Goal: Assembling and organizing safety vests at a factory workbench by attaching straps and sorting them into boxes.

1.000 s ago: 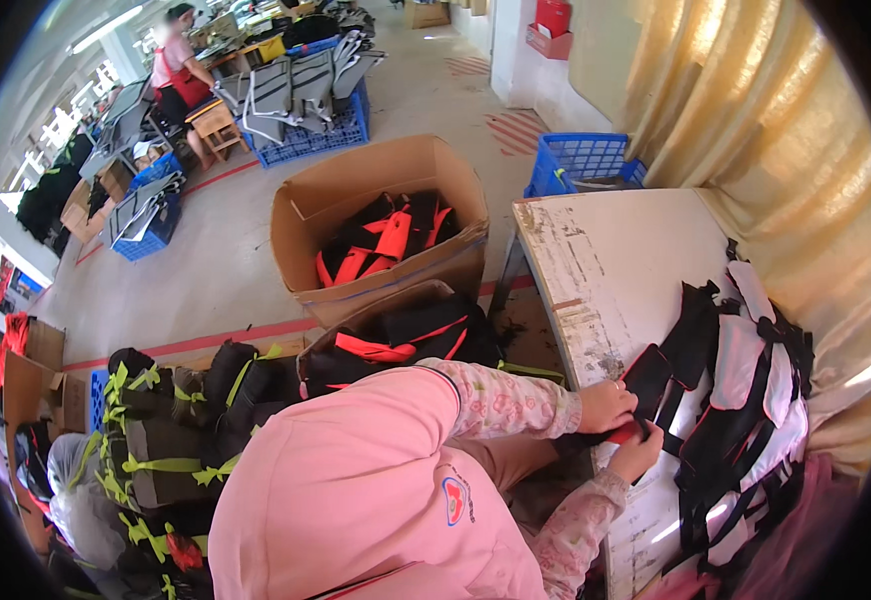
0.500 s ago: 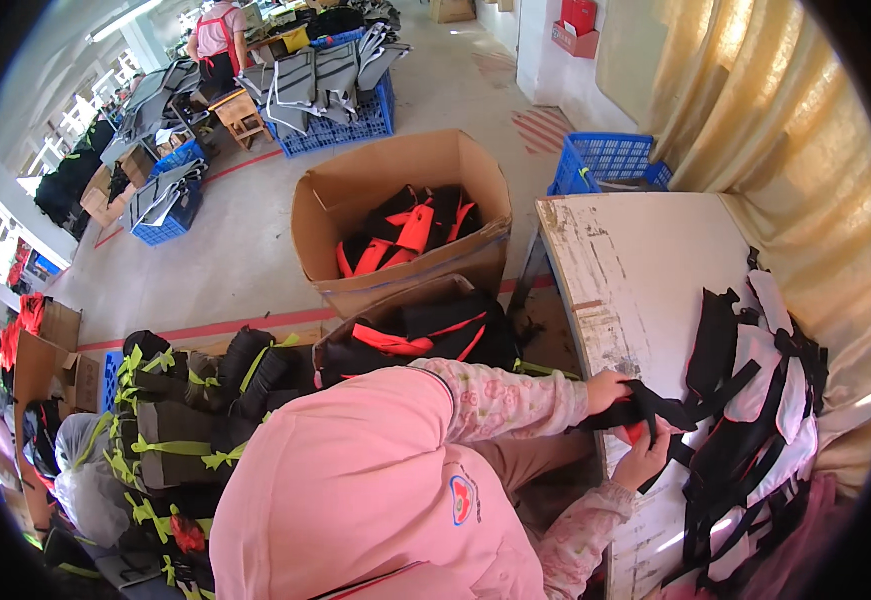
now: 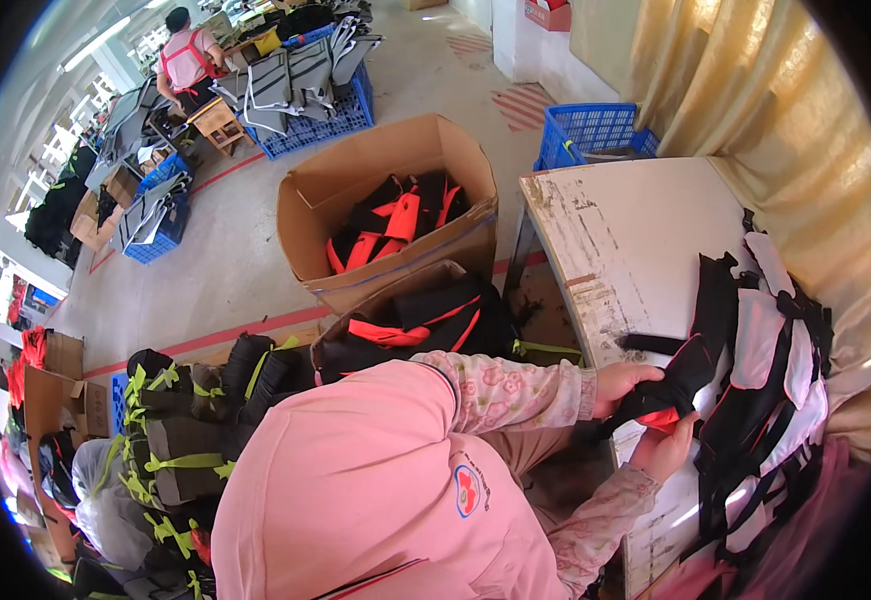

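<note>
Over the edge of the white table, both hands grip a padded black fabric strap with a bright red side. My left hand pinches its near-left part, where a thin black webbing end sticks out over the table. My right hand holds the lower edge beside the red patch, thumb on top. Several black strap pieces with white panels and thin red edging lie heaped just right of my hands. My fingertips are partly hidden by the fabric.
The worn white table carries the heap. Left of it stand a cardboard box of black-and-red pieces and a second open box. Rolled dark bundles tied with lime strips lie left. A person stands far back beside blue crates.
The black strap has been turned and spread, so its wide padded end now points up and right. Both hands have moved slightly right. The view has shifted a little.
</note>
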A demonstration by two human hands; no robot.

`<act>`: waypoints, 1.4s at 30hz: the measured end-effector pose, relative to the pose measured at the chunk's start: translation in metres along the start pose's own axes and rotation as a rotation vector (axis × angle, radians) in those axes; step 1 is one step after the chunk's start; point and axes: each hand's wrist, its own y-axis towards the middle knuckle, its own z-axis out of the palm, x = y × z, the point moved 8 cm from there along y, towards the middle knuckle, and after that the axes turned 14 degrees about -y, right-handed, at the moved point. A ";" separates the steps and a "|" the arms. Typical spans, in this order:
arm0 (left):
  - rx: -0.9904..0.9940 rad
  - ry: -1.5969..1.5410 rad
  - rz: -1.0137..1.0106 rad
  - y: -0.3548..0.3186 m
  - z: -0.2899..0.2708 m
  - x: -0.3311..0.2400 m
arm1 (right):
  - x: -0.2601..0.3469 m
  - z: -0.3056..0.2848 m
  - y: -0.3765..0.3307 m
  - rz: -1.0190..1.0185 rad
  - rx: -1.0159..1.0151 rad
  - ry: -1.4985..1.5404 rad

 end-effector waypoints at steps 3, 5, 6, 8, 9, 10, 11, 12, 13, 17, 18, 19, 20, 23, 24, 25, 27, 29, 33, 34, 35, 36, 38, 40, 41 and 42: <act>-0.032 0.108 0.123 -0.001 0.006 -0.020 | -0.004 0.017 -0.010 0.076 0.115 0.194; -0.040 0.190 0.181 -0.002 0.007 -0.033 | 0.006 0.043 -0.025 0.094 0.105 0.265; -0.028 0.213 0.162 -0.002 0.010 -0.034 | 0.005 0.041 -0.024 0.090 0.088 0.262; 0.003 0.252 0.111 -0.004 0.020 -0.033 | 0.001 0.043 -0.023 0.064 0.202 0.189; 0.048 0.205 0.070 -0.011 0.036 -0.031 | 0.004 0.045 -0.020 0.048 0.259 0.298; 0.114 0.167 0.070 -0.015 0.043 -0.032 | 0.010 0.048 -0.019 0.066 0.193 0.315; 0.160 0.170 0.100 -0.012 0.044 -0.031 | 0.013 0.028 -0.013 -0.074 -0.024 -0.079; 0.140 0.232 0.101 -0.011 0.038 -0.032 | 0.021 0.049 -0.009 -0.015 0.269 0.382; 0.183 0.256 0.083 -0.019 0.049 -0.029 | 0.022 0.035 -0.007 -0.047 0.134 0.335; 0.043 0.279 -0.001 -0.031 0.011 -0.022 | 0.033 0.047 -0.006 -0.059 0.137 0.418; 0.072 0.249 0.044 -0.028 0.008 -0.021 | 0.035 0.043 -0.007 -0.096 0.092 0.341; 0.058 0.249 0.029 -0.026 0.000 -0.024 | 0.035 0.041 -0.009 -0.106 0.043 0.325; 0.043 0.250 0.018 -0.024 -0.005 -0.027 | 0.035 0.037 -0.011 -0.116 -0.003 0.310; 0.002 0.196 0.080 -0.021 0.012 -0.026 | 0.014 0.006 -0.011 -0.214 -0.095 0.106; 0.002 0.194 0.076 -0.022 0.010 -0.029 | 0.016 0.006 -0.015 -0.213 -0.099 0.104; 0.120 0.181 0.050 -0.024 0.016 -0.030 | 0.013 0.007 -0.017 -0.141 -0.091 0.136; 0.311 0.152 -0.015 -0.026 0.023 -0.028 | 0.016 0.016 -0.021 -0.024 -0.040 0.273; 0.308 0.120 -0.089 -0.033 0.018 -0.022 | 0.021 0.026 -0.020 0.011 0.104 0.402; 0.326 0.234 -0.115 -0.036 0.019 -0.021 | 0.030 0.053 -0.030 0.094 0.334 0.585; 0.323 0.230 -0.112 -0.036 0.020 -0.022 | 0.032 0.060 -0.035 0.118 0.416 0.620; 0.267 0.298 -0.060 -0.033 0.019 -0.026 | 0.028 0.060 -0.034 0.124 0.417 0.618; 0.218 0.370 -0.018 -0.027 0.021 -0.028 | 0.015 0.048 -0.027 0.136 0.307 0.402; 0.142 0.335 0.036 -0.023 0.028 -0.029 | -0.003 0.036 -0.014 0.150 0.196 0.189; 0.063 0.305 0.097 -0.019 0.026 -0.038 | 0.025 0.027 -0.003 -0.273 -0.079 -0.462; 0.039 0.239 0.128 -0.015 0.024 -0.044 | 0.014 0.020 -0.003 -0.151 -0.142 -0.384; 0.011 0.173 0.166 -0.012 0.018 -0.052 | 0.020 0.032 -0.013 -0.151 -0.137 -0.382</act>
